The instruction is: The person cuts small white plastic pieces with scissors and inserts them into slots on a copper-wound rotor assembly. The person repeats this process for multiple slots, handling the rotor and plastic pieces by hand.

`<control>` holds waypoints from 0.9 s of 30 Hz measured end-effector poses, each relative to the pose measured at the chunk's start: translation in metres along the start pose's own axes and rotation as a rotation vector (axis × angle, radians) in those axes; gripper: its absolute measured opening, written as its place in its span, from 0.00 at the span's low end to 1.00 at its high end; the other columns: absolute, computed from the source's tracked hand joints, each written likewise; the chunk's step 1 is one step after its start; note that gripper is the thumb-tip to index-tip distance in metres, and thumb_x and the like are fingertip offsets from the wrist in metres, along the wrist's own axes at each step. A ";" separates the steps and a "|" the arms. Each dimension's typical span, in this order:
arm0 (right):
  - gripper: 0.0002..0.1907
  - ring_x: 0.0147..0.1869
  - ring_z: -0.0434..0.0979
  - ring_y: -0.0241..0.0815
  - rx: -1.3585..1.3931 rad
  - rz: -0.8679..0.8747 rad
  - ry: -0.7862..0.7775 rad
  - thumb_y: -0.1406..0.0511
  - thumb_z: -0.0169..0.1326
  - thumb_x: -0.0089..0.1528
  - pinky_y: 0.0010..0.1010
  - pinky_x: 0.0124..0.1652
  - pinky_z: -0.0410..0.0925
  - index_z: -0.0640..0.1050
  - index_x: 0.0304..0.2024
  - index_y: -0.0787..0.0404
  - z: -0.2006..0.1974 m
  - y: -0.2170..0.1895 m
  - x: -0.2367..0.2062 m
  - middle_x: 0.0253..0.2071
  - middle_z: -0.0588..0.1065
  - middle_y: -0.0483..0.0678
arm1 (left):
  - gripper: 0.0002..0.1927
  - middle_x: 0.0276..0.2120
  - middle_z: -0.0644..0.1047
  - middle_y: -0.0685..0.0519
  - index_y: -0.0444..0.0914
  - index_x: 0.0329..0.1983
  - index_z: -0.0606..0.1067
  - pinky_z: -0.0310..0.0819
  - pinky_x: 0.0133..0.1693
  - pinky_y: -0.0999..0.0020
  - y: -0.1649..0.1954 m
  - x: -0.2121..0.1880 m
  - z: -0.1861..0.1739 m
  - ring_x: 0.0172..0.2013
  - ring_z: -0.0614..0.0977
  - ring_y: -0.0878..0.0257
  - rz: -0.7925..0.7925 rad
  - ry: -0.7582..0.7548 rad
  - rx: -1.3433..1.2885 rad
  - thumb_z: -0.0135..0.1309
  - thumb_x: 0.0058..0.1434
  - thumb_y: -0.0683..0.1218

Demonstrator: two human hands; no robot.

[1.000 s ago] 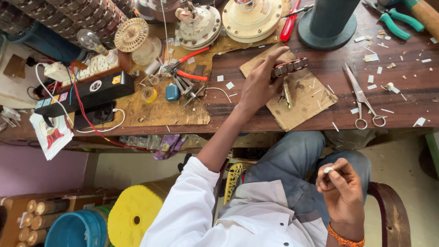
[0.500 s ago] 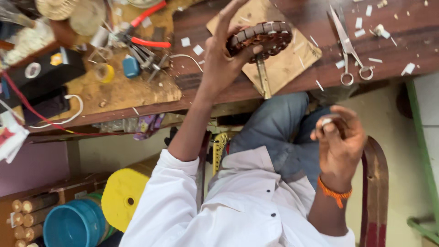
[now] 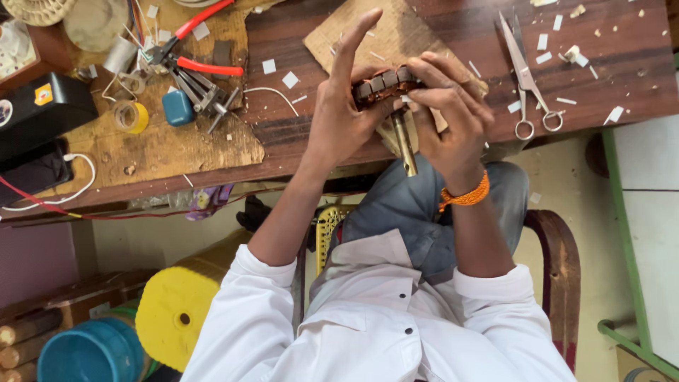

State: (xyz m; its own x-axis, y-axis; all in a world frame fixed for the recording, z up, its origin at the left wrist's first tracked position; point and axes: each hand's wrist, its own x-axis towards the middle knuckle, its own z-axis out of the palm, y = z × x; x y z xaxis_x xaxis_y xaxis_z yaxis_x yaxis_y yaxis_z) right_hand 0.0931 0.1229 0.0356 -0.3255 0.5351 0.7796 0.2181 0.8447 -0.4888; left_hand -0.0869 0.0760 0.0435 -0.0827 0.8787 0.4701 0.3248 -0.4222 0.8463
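Note:
My left hand (image 3: pixel 343 106) grips a motor armature (image 3: pixel 385 81), a slotted metal core with copper windings and a brass-coloured shaft (image 3: pixel 404 145) pointing down toward me. Its index finger sticks straight up. My right hand (image 3: pixel 449 113), with an orange band on the wrist, curls over the core from the right, fingertips pressed on its slots. Both hands hold it just above the front edge of the wooden workbench (image 3: pixel 453 42), over a brown cardboard sheet (image 3: pixel 375 39).
Scissors (image 3: pixel 525 78) lie right of my hands among white paper scraps. Red-handled pliers (image 3: pixel 191 49), a blue block (image 3: pixel 177 107), yellow tape roll (image 3: pixel 131 117) and a black box (image 3: pixel 42 113) sit left. A yellow drum (image 3: pixel 177 311) and blue bucket (image 3: pixel 88 354) stand below.
My left hand lifted the armature off the cardboard and drew it to the bench edge. My right hand rose from my lap and closed onto the core.

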 end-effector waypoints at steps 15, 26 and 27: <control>0.05 0.65 0.77 0.57 -0.073 -0.106 0.196 0.78 0.60 0.63 0.50 0.65 0.71 0.81 0.38 0.66 0.025 0.020 -0.034 0.52 0.80 0.56 | 0.29 0.56 0.79 0.52 0.41 0.66 0.70 0.75 0.61 0.59 0.008 0.014 -0.019 0.58 0.82 0.53 0.136 -0.172 0.130 0.62 0.62 0.37; 0.06 0.51 0.81 0.50 -0.146 -0.049 0.250 0.76 0.58 0.66 0.42 0.52 0.70 0.75 0.43 0.65 0.023 0.001 -0.017 0.50 0.80 0.54 | 0.25 0.52 0.81 0.53 0.44 0.61 0.73 0.77 0.58 0.59 0.008 0.020 0.000 0.53 0.84 0.56 0.084 -0.064 0.170 0.65 0.62 0.43; 0.06 0.50 0.81 0.49 -0.146 -0.034 0.250 0.76 0.58 0.67 0.41 0.52 0.70 0.74 0.43 0.65 0.023 -0.001 -0.016 0.50 0.80 0.55 | 0.26 0.52 0.81 0.53 0.44 0.62 0.72 0.76 0.57 0.59 0.007 0.021 0.002 0.52 0.84 0.57 0.080 -0.053 0.173 0.65 0.61 0.43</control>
State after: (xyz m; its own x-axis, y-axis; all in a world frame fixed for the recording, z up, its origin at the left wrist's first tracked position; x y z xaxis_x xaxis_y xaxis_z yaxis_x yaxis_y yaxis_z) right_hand 0.0766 0.1137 0.0151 -0.1024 0.4719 0.8757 0.3467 0.8421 -0.4132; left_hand -0.0840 0.0918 0.0586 -0.0015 0.8563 0.5164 0.4860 -0.4507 0.7487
